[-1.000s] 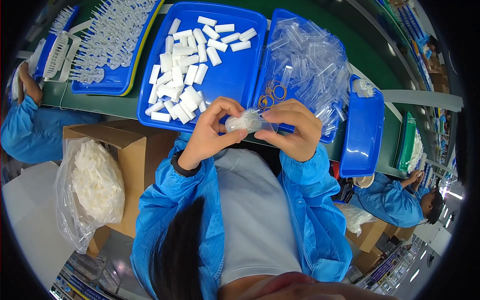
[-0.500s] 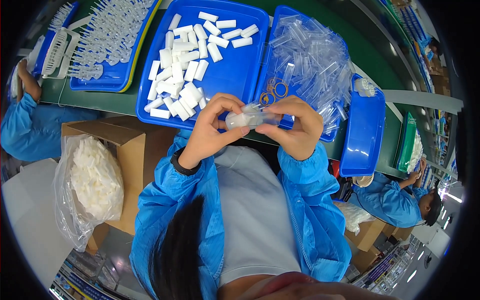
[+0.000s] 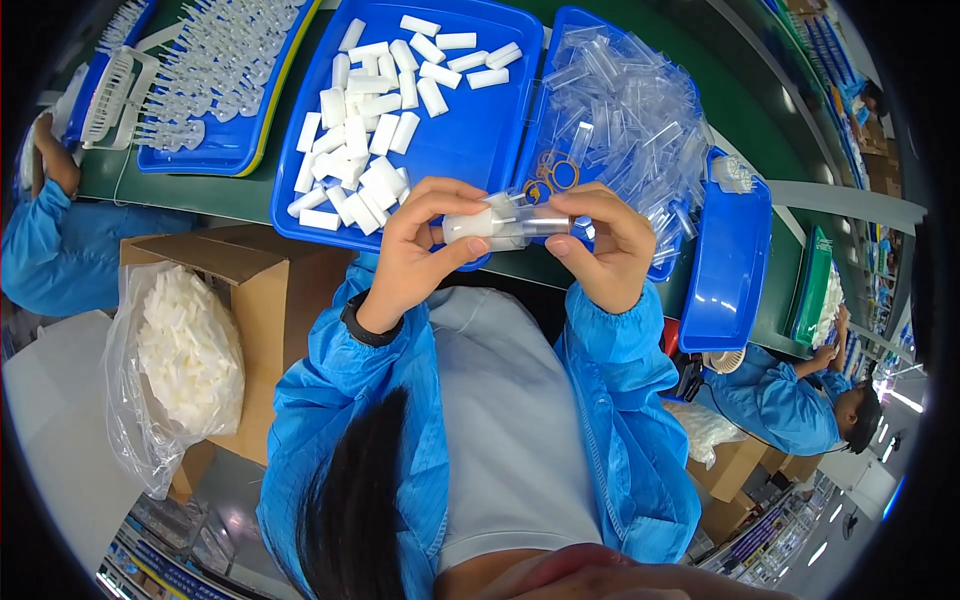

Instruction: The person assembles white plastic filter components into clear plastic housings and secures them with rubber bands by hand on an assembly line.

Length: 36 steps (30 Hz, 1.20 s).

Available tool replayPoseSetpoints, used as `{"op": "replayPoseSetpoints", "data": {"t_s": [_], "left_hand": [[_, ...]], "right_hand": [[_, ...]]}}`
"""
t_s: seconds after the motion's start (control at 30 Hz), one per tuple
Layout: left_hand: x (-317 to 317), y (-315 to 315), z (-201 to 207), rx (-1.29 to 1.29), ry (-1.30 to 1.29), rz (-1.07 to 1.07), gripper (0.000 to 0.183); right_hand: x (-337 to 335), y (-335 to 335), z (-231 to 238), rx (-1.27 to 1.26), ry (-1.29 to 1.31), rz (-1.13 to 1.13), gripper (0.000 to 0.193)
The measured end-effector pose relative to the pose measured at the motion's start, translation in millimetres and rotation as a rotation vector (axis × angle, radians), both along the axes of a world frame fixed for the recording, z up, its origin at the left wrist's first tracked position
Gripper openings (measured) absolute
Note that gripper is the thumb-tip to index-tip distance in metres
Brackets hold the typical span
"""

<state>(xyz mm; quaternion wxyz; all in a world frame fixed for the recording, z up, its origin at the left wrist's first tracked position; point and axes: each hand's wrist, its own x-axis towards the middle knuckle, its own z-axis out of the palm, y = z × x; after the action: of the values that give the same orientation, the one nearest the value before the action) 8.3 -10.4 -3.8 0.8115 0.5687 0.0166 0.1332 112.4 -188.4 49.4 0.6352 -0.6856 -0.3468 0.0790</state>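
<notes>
In front of my chest, my left hand (image 3: 425, 240) pinches a white cylinder-like piece (image 3: 466, 228) between thumb and fingers. My right hand (image 3: 605, 245) grips the right end of a clear plastic tube (image 3: 545, 222), which lies level and in line with the white piece. More clear plastic shows beside the white piece, but I cannot tell how the parts join. Just beyond my hands is a blue tray (image 3: 475, 140) with many loose white pieces (image 3: 375, 110). To its right, another blue tray holds a heap of clear tubes (image 3: 620, 110) and orange bands (image 3: 563, 176).
A narrow blue tray (image 3: 722, 290) stands at the right. Rows of clear-white parts (image 3: 225, 70) fill a tray at the far left. A cardboard box (image 3: 265, 350) and a bag of white pieces (image 3: 190, 350) are at my left. Co-workers in blue sit on both sides.
My right hand has shifted slightly right, away from the left, so more of the clear tube shows between them. My left hand keeps its pinch on the white piece.
</notes>
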Motion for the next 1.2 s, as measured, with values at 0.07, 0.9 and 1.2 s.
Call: {"op": "replayPoseSetpoints", "data": {"t_s": [0.07,0.9,1.2], "left_hand": [[0,1,-2,0.077,-0.034,0.025,0.03],[3,-3,5,0.326,0.016,0.08,0.015],[-1,14,12,0.113,0.047,-0.064,0.026]], "right_hand": [[3,-3,3,-0.042,-0.099,0.047,0.033],[-6,-4,-11,-0.018,-0.075,0.058,0.029],[11,-11,9,-0.164,-0.316,0.024,0.029]]}}
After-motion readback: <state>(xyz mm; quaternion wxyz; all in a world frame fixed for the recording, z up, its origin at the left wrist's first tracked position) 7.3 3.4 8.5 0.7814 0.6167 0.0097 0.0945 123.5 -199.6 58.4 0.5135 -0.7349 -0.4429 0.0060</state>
